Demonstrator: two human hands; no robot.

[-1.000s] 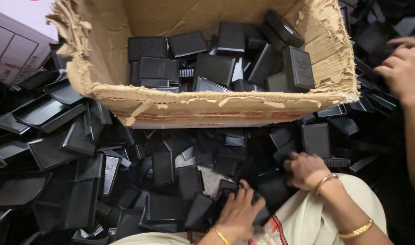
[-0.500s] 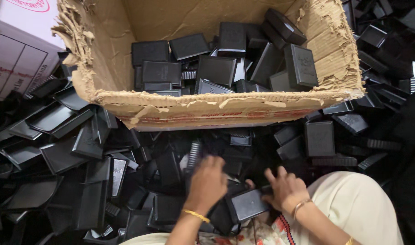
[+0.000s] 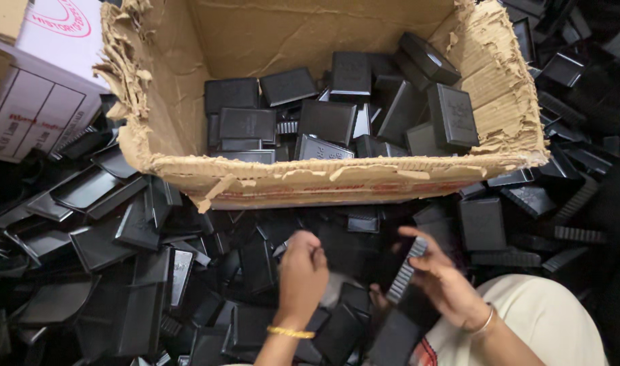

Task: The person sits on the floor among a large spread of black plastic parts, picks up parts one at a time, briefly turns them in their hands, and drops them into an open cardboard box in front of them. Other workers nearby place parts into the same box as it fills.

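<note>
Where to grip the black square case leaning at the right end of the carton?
Probably by its two opposite side edges, from above. The case leans tilted on the pile, flat face up and edges exposed; the torn carton wall crowds its right side.

Matt black plastic covers (image 3: 327, 120), rough torn cardboard box (image 3: 337, 179), w/ gold metal bangle (image 3: 290, 332).

Workshop: heaped black plastic parts (image 3: 140, 224), carton (image 3: 323, 183)

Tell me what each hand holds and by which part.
The right hand pinches a ribbed black plastic strip along its long edges. The left hand is curled over the black plastic pieces; whether it grips one cannot be told.
</note>
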